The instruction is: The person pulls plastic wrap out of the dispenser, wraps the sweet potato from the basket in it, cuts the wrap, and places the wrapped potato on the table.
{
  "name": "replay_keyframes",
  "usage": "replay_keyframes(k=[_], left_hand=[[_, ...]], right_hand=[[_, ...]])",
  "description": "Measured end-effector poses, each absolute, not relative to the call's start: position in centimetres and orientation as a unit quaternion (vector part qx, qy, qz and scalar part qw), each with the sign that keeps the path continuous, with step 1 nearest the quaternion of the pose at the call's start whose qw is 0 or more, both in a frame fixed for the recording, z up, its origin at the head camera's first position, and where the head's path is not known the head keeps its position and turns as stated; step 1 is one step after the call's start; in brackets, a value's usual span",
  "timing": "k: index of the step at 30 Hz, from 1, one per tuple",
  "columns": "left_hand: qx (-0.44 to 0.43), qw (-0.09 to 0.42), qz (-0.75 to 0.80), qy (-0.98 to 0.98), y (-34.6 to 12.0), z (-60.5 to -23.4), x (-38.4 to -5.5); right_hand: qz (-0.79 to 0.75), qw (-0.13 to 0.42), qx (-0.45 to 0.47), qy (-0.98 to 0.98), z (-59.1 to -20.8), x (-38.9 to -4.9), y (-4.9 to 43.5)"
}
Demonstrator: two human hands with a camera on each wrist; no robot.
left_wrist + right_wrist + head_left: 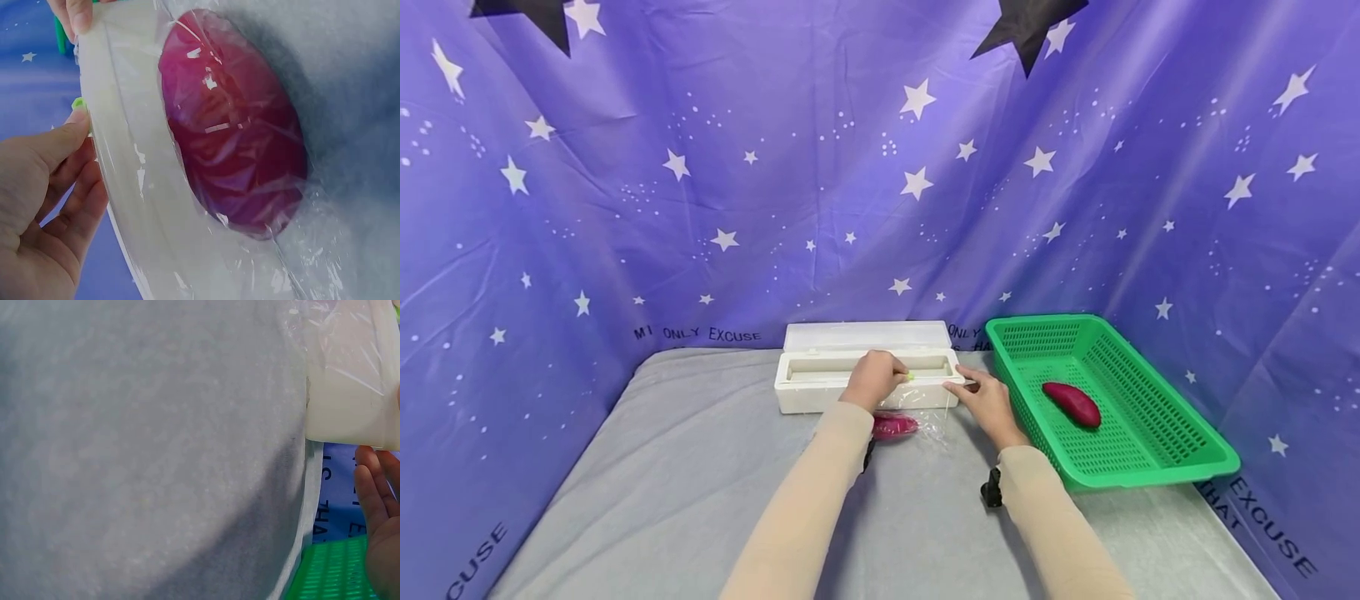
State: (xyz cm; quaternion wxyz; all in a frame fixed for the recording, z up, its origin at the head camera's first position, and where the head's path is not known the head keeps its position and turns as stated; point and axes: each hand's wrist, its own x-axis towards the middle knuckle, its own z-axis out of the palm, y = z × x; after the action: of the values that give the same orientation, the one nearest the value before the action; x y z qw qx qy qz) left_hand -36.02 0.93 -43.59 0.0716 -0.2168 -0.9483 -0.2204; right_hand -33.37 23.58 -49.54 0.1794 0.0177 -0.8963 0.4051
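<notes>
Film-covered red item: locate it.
In the head view, the red item lies near centre on the grey cloth, just in front of the white box, its left end hidden by the left sleeve.

White box (812, 398), purple star-patterned curtain (820, 187)

The place is curtained off like a booth: smooth purple fabric hangings printed with white stars and dark lettering (797, 192) rise beyond the left hand (872, 380) and right hand (989, 407) and on both sides, around a flat tabletop covered in soft grey cloth (700, 500) beneath them. The wider building cannot be told.
</notes>
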Motion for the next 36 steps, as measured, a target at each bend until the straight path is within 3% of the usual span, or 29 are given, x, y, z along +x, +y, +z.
replay_keyframes(k=[15,36], left_hand=[[-0.225,0.059,-0.228,-0.946,-0.7,-43.5,-36.0],[-0.212,0.083,-0.214,-0.950,-5.0,-43.5,-35.7]], right_hand=[[0.399,0.177,0.022,-0.900,-49.4,-33.5,23.7],[0.399,0.175,0.026,-0.900,-49.5,-33.4,23.7]])
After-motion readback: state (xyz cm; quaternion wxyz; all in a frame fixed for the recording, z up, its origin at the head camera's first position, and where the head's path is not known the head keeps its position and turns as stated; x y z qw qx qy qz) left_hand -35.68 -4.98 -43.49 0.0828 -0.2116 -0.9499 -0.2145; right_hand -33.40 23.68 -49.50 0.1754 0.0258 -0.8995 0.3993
